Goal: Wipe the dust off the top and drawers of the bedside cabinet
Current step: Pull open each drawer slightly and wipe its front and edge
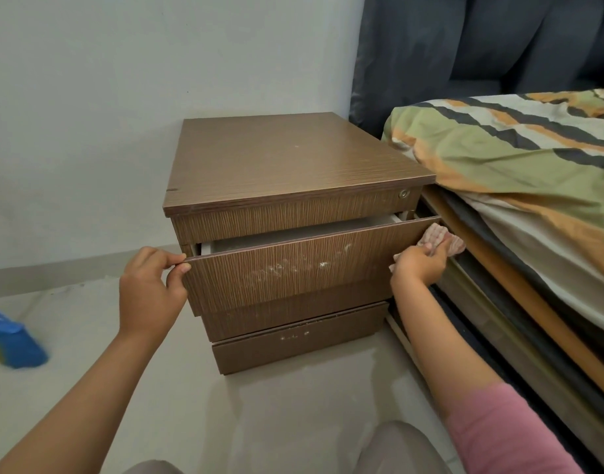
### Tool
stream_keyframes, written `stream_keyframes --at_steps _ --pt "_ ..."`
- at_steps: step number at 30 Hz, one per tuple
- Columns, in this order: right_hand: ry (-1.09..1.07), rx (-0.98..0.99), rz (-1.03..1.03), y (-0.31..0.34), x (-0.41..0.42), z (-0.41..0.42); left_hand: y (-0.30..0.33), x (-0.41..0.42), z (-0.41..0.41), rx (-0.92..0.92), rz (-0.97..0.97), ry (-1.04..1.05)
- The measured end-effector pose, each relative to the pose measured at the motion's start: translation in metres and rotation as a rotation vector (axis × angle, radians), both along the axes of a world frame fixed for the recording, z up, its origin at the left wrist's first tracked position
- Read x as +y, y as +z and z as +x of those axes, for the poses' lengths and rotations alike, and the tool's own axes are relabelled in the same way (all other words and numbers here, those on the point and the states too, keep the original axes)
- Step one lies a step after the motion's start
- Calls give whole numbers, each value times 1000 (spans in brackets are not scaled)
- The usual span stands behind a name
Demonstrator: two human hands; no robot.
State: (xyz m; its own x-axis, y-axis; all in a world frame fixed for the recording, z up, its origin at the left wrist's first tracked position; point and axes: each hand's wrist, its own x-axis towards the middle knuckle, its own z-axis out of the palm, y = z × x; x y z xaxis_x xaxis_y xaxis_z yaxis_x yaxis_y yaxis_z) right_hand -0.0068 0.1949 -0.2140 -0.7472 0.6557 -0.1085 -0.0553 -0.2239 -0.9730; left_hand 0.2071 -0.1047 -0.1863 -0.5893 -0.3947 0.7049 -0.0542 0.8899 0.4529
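A brown wood-grain bedside cabinet (287, 155) stands against the pale wall. Its second drawer (293, 271) is pulled partly out, with whitish dust smears on the front. My left hand (150, 289) pinches the drawer front's upper left corner. My right hand (420, 265) grips a pink cloth (444, 239) at the drawer front's right edge. A lower drawer (293, 343) below is closed and carries a few white specks. The top drawer front has a small round lock (404, 193) near its right end.
A bed (519, 186) with a striped green, orange and black blanket stands close on the right, its frame almost touching the cabinet. A blue bag (13, 340) lies on the floor at the left edge. My knees show at the bottom on the light floor.
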Motion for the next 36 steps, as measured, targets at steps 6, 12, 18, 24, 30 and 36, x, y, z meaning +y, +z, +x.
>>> stream_keyframes --at_steps 6,12,18,24,30,36 --pt "124 145 314 6 -33 13 1 0 0 -4 -9 -4" --pt "3 103 222 18 -12 -11 1 1 1 -11 2 -11" --pt "46 -32 138 -4 -5 -14 2 2 2 -10 11 -5" --pt "140 -174 -37 -32 -14 10 3 3 1 -13 5 0" --pt "210 -35 140 -11 -41 27 2 2 0 0 9 3" --pt "278 89 328 -27 -77 53 0 0 -1 8 6 -4"
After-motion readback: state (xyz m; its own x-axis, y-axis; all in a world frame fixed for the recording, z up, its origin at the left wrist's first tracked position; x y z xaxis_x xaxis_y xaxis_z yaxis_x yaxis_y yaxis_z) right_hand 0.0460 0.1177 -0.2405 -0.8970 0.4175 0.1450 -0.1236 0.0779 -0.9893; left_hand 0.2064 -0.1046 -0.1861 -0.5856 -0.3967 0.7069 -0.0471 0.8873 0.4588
